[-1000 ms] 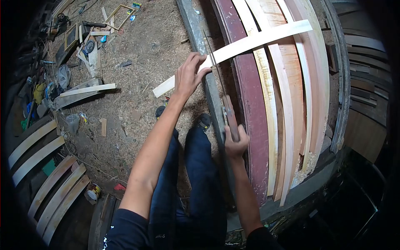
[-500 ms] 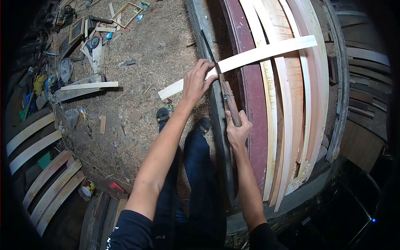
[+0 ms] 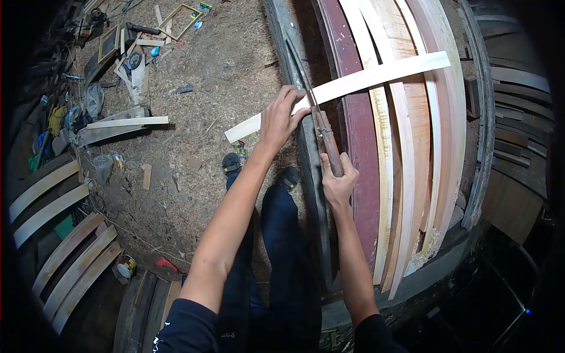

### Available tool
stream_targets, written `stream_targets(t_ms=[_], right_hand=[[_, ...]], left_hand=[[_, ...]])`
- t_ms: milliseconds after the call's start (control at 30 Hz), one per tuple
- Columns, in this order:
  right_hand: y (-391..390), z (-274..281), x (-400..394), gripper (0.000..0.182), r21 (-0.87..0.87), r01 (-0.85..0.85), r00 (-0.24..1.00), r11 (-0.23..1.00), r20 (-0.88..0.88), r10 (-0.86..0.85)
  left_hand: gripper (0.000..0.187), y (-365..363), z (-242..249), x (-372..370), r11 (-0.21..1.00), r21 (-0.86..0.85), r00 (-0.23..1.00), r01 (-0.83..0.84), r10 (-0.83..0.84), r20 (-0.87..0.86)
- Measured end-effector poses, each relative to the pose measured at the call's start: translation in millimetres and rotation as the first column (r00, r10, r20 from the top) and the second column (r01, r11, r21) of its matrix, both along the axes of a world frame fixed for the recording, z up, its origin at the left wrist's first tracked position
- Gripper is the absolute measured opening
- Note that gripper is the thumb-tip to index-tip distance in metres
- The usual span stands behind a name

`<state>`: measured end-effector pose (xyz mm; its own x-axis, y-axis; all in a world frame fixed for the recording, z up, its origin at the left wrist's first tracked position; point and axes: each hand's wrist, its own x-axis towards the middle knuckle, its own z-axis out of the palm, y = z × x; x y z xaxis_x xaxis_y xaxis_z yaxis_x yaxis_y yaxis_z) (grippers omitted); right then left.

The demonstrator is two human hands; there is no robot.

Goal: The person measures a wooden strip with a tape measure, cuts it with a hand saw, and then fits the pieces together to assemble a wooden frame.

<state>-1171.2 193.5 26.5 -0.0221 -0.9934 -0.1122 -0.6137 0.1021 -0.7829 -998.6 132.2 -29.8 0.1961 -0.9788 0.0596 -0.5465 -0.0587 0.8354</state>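
Note:
A pale, narrow wooden strip [image 3: 376, 76] lies crosswise over a dark grey beam and several lengthwise boards. My left hand [image 3: 282, 115] is closed on the strip at the beam, with the thumb close to the saw blade. In my right hand [image 3: 340, 182] is the wooden handle of a handsaw [image 3: 328, 138]. Its dark, narrow blade crosses the strip just right of my left fingers and points away from me. Whether the blade has cut into the wood is too small to tell.
Beside the grey beam [image 3: 309, 153] runs a maroon board [image 3: 360, 147], then several pale planks [image 3: 406, 153]. Wood shavings cover the floor [image 3: 194, 117] at left. Further left are scraps, wooden frames [image 3: 179, 22] and stacked boards [image 3: 53, 203]. My feet stand beside the beam.
The saw has shifted slightly and its blade is turned a little, so more of the blade shows. My left hand keeps its hold, and the strip stays in nearly the same place.

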Motion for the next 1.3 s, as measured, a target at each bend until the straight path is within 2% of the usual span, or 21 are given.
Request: stream_targets(t_ms=[300, 700, 833, 900, 1033, 1167, 1233, 1300], right_hand=[[2, -4, -2, 0.042, 0.009, 0.033, 0.999, 0.999, -0.028, -0.033], [-10, 7, -3, 0.033, 0.070, -0.061, 0.998, 0.996, 0.008, 0.061], [-11, 2, -10, 0.031, 0.062, -0.080, 0.997, 0.995, -0.002, 0.080], [-10, 1, -9, 0.030, 0.093, -0.058, 0.997, 0.994, 0.056, 0.053], [-8, 6, -16, 0.029, 0.064, -0.073, 0.995, 0.995, 0.075, 0.068], [8, -5, -26, 0.031, 0.063, -0.062, 0.994, 0.996, 0.092, 0.056], [2, 6, -21, 0.032, 0.060, -0.050, 0.997, 0.997, 0.063, 0.046], [6, 5, -25, 0.032, 0.080, -0.047, 0.997, 0.996, 0.065, 0.042]], left_hand=[[0.032, -1, 7, 0, 0.999, -0.040, 0.999, -0.011, 0.009, -0.046], [0.036, 0, 0, -4, 0.999, -0.045, 0.998, -0.016, 0.018, 0.056], [0.034, 1, 3, -9, 0.999, -0.020, 0.995, -0.041, 0.042, 0.086], [0.032, 2, 5, -11, 0.996, 0.059, 0.998, -0.063, 0.062, 0.022], [0.033, 2, 1, -13, 0.996, 0.007, 0.995, -0.088, 0.088, 0.036], [0.034, 3, 2, -14, 0.995, 0.015, 0.995, -0.096, 0.095, 0.025], [0.033, 1, 5, -13, 0.991, 0.097, 0.996, -0.088, 0.088, 0.001], [0.034, 0, 6, -14, 0.994, 0.051, 0.995, -0.100, 0.099, 0.034]])
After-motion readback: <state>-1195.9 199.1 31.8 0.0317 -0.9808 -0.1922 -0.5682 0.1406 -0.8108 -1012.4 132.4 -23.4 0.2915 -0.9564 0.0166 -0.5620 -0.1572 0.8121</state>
